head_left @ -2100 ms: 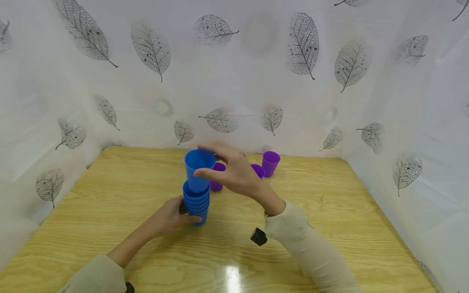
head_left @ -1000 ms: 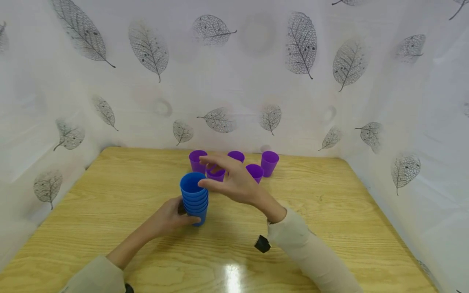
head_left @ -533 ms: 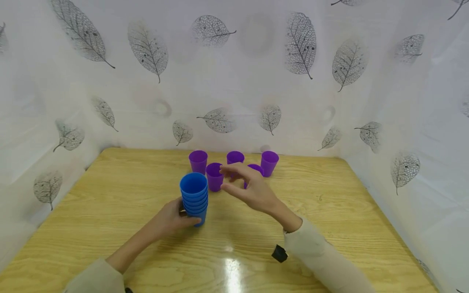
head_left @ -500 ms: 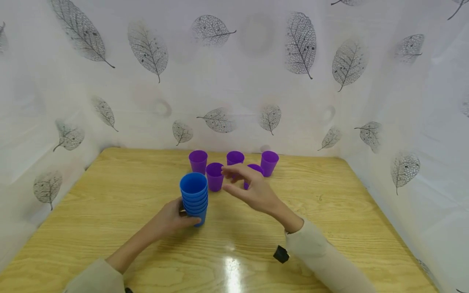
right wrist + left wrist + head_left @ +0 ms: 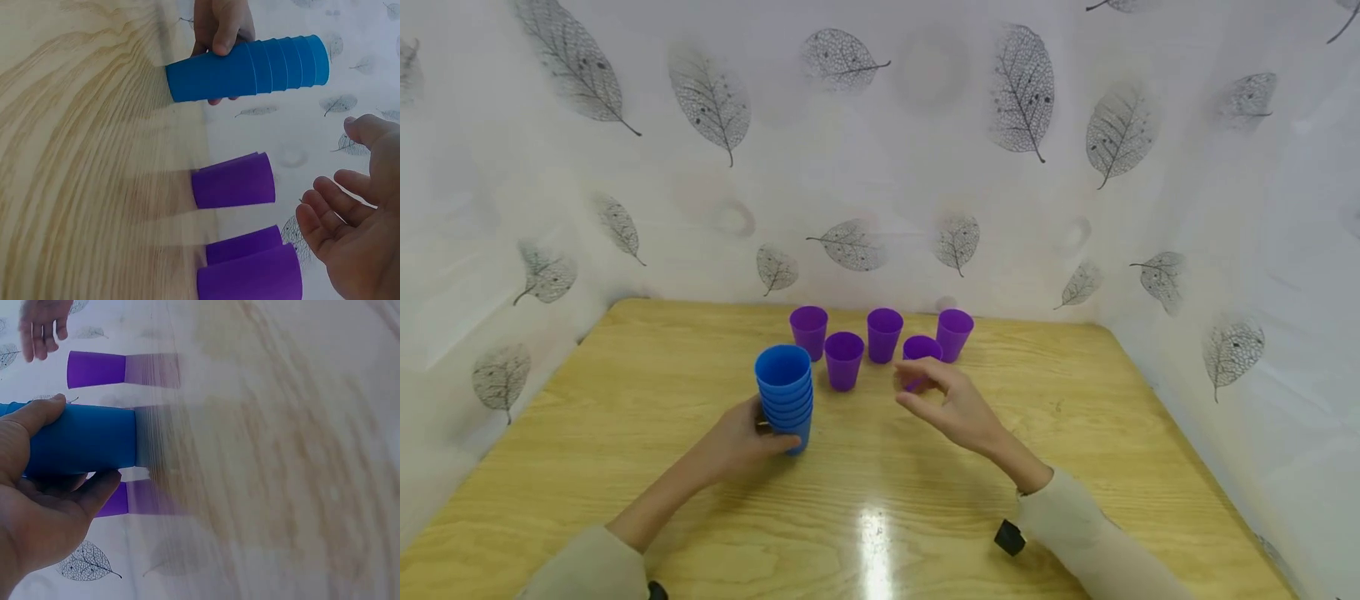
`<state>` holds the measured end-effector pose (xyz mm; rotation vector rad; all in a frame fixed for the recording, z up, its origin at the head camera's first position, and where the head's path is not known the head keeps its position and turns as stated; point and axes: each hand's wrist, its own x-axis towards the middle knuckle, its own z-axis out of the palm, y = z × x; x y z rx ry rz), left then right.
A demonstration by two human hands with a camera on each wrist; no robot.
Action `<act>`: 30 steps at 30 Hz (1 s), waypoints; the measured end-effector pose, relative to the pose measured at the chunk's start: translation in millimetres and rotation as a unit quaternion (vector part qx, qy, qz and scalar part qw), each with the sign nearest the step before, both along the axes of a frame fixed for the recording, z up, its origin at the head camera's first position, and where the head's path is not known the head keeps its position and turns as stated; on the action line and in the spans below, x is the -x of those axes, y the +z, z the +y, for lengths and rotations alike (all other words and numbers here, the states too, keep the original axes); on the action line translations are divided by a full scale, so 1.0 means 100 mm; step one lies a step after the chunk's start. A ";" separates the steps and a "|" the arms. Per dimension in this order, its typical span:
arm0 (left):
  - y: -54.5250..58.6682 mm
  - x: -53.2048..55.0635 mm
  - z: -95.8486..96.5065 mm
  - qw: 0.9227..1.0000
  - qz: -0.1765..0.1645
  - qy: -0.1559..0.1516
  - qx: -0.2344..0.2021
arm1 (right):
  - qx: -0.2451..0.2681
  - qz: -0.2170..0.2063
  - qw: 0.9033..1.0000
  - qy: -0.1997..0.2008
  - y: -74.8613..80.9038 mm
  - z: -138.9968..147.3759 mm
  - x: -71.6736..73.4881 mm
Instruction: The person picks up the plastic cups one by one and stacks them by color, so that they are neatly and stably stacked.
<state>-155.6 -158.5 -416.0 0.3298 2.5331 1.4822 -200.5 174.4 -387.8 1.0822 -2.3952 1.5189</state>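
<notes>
My left hand grips the lower part of a stack of nested blue cups, thumb on the near side and fingers behind. The stack stands upright, several rims showing one above another; in the right wrist view the blue stack has its base right at the table. My right hand hangs in the air with loosely bent fingers and holds nothing. In the head view it overlaps the front right purple cup, hiding its lower part. Left of that hand stands another front purple cup, just beyond the blue stack.
Behind are three more upright purple cups: a left one, a middle one and a right one. The wooden table ends at a white curtain printed with leaves.
My right hand lowered a blue cup into the stack, let go and moved away to the right. My left hand has shifted slightly left with the stack.
</notes>
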 end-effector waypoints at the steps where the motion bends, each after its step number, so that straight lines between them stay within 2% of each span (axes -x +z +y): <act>1: 0.00 0.01 -0.02 1.000 -0.001 0.002 0.003 | 0.001 0.000 1.000 -0.001 -0.02 0.03 0.01; 8: 0.02 0.06 -0.14 1.000 0.008 0.001 0.009 | -0.001 -0.009 1.000 -0.023 -0.06 0.21 0.01; 18: 0.04 0.13 -0.19 1.000 0.017 0.009 0.021 | -0.021 -0.015 0.996 -0.081 -0.17 0.64 0.01; 23: 0.04 0.15 -0.26 0.999 0.034 0.026 0.030 | -0.039 -0.032 0.991 -0.121 -0.21 0.81 0.09; 30: 0.07 0.20 -0.33 0.997 0.027 0.052 0.047 | -0.037 -0.084 0.983 -0.161 -0.25 1.01 0.26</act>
